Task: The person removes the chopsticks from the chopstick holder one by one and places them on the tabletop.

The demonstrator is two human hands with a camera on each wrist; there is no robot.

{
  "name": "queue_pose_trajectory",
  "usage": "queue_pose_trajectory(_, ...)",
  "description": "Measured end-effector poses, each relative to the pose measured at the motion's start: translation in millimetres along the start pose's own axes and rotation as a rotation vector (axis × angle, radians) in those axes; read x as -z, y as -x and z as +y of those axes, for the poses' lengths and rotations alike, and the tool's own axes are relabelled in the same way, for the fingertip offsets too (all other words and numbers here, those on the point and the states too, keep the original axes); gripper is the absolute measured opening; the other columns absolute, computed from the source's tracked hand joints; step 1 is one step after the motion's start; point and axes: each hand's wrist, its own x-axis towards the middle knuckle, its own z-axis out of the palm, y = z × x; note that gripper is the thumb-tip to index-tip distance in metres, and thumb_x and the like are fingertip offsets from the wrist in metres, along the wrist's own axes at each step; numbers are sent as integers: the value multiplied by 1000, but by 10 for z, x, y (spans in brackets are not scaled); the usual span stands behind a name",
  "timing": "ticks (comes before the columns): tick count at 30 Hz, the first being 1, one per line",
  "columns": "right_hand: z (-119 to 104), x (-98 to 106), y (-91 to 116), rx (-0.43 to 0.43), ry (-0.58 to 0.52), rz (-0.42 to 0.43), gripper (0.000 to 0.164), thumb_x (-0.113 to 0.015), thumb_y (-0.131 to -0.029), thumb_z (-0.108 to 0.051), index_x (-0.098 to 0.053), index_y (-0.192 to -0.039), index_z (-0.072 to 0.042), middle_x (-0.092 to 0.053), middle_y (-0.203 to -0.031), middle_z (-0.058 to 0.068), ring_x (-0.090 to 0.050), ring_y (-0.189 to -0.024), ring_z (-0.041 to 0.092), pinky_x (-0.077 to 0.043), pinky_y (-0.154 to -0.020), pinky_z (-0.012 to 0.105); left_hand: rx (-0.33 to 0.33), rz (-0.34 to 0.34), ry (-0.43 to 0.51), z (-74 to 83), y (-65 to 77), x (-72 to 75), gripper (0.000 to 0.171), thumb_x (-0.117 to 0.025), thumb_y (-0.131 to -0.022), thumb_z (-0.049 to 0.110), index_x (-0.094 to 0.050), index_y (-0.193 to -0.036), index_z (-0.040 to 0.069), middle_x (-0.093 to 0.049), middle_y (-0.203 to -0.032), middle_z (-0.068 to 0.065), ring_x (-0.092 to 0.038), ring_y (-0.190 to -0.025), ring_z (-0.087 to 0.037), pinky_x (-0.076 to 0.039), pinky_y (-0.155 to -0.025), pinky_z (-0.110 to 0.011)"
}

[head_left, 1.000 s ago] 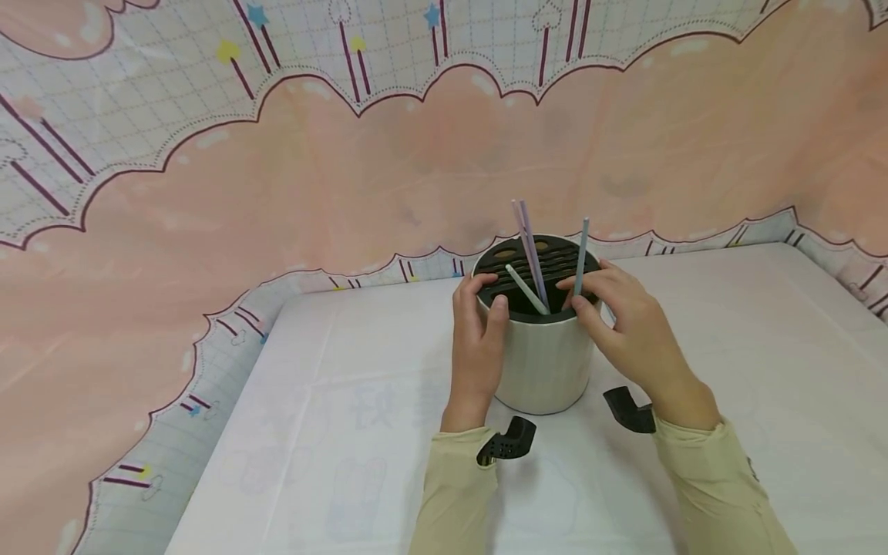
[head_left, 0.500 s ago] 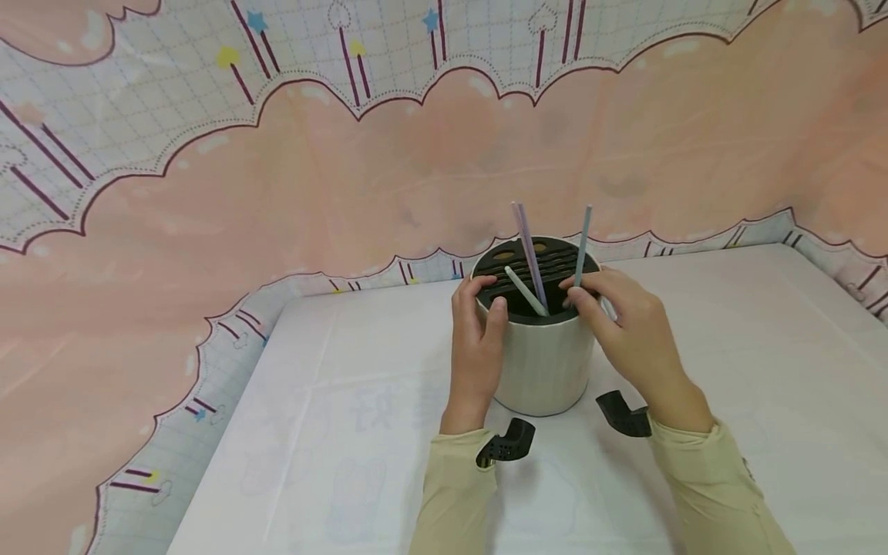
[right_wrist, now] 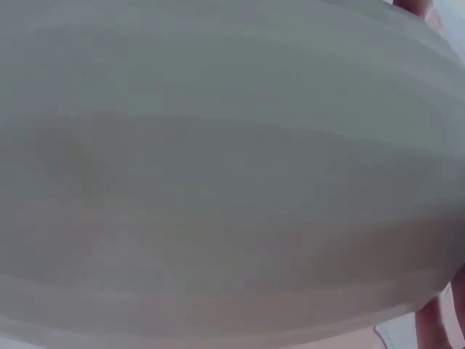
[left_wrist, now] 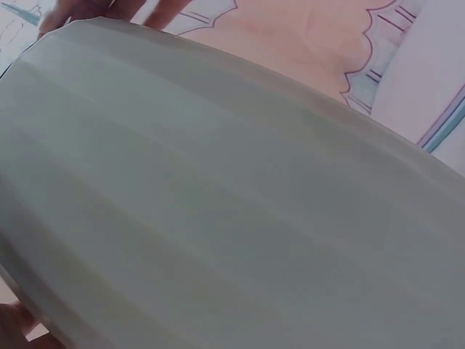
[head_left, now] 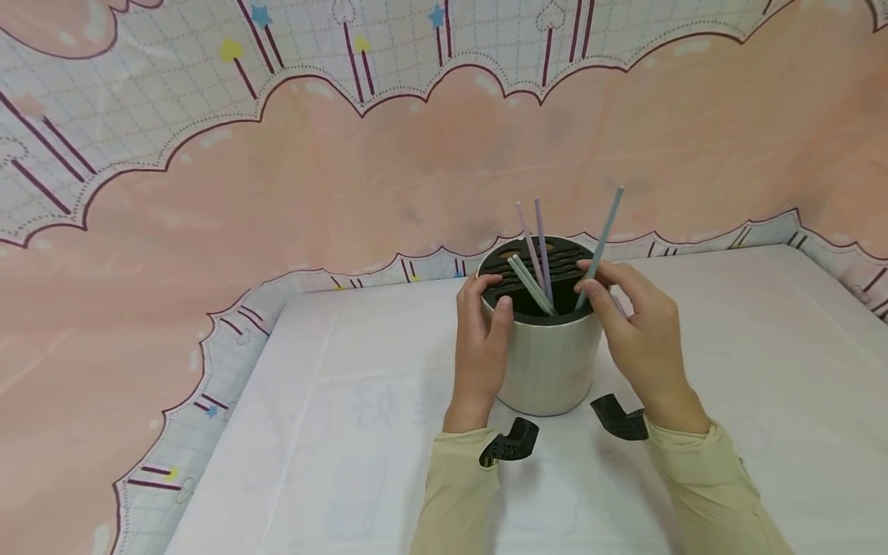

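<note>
Fingers (head_left: pixel 620 275) of the right hand (head_left: pixel 647 335) pinch a blue stick (head_left: pixel 608 223) around 4 o'clock on the pale pen holder (head_left: pixel 548 370); left hand (head_left: pixel 482 347) grips it near 9, all on the desk (head_left: pixel 333 416).

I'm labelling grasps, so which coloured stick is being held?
The blue stick, farthest right: the right hand pinches it. The pink stick, purple stick and pale green sticks lean in the pot, ungripped.

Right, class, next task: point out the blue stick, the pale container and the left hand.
Blue stick (head_left: pixel 606 231): head view, on its upper shaft.
Pale container (head_left: pixel 548 362): head view, on its front outer wall.
Left hand (head_left: pixel 482 351): head view, on the back of the hand.
</note>
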Motion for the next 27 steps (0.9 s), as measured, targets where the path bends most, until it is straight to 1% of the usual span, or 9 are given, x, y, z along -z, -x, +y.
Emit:
queue_pose_trajectory(4, 8, -10, -15, -7, -36, 24, 21, -59, -84, -5, -63, -105, -6, -64, -91, 2, -56, -90, 9, -42, -78, 18, -9, 8, 2, 0, -12, -18, 38, -39, -91, 44, -42, -123, 22, -24, -141, 4, -16, -131, -10, -24, -102, -42)
queue_pose_trajectory(6, -1, -14, -23, -19, -94, 37, 22, -58, -85, -3, -62, -106, -5, -63, -89, 4, -58, -89, 10, -43, -81, 19, -6, 13, -2, -3, -17, -26, 38, -39, -91, 44, -42, -123, 22, -24, -141, 3, -16, -131, -11, -24, -102, -42)
queue_pose_trajectory(9, -45, 2, -38, -42, -240, 76, 21, -55, -85, 2, -60, -106, 2, -62, -87, 11, -59, -84, 14, -44, -80, 22, 11, 12, -4, -1, -20, -40, 38, -38, -91, 44, -41, -123, 23, -23, -142, 2, -16, -131, -11, -24, -102, -43)
queue_pose_trajectory(11, -87, 21, -55, -51, -373, 117, 20, -53, -85, 6, -57, -104, 8, -61, -87, 17, -60, -80, 18, -46, -78, 24, 27, 10, -9, 0, -20, -49, 38, -37, -91, 45, -41, -123, 25, -22, -143, 1, -17, -131, -11, -24, -101, -44)
queue_pose_trajectory(13, -129, 46, -68, -54, -458, 152, 20, -51, -85, 7, -55, -104, 12, -60, -86, 19, -60, -78, 19, -47, -74, 24, 36, 9, -12, 4, -20, -55, 38, -37, -91, 46, -40, -123, 25, -21, -143, 0, -17, -131, -12, -25, -101, -45)
queue_pose_trajectory(17, -171, 83, -87, -55, -529, 200, 21, -50, -86, 6, -54, -105, 14, -59, -85, 20, -60, -77, 20, -48, -73, 26, 44, 9, -22, 11, -17, -61, 38, -37, -91, 47, -40, -123, 27, -21, -144, 0, -17, -131, -11, -24, -101, -45)
queue_pose_trajectory(22, -159, 113, -105, -69, -633, 240, 20, -49, -86, 7, -51, -105, 15, -57, -87, 23, -60, -77, 24, -49, -73, 29, 42, 13, -26, 17, -17, -67, 38, -37, -91, 46, -40, -124, 26, -21, -143, 1, -16, -131, -11, -24, -101, -45)
queue_pose_trajectory(24, -145, 121, -111, -75, -658, 246, 19, -49, -86, 7, -50, -104, 15, -57, -87, 24, -61, -76, 26, -49, -73, 30, 35, 16, -26, 19, -18, -67, 39, -37, -91, 45, -40, -124, 25, -22, -143, 0, -16, -131, -12, -24, -101, -45)
queue_pose_trajectory(27, -134, 133, -109, -89, -656, 246, 19, -49, -87, 5, -50, -103, 14, -57, -88, 24, -61, -77, 26, -50, -72, 31, 26, 22, -23, 17, -19, -74, 39, -37, -91, 44, -40, -124, 23, -22, -143, 0, -16, -131, -12, -24, -101, -45)
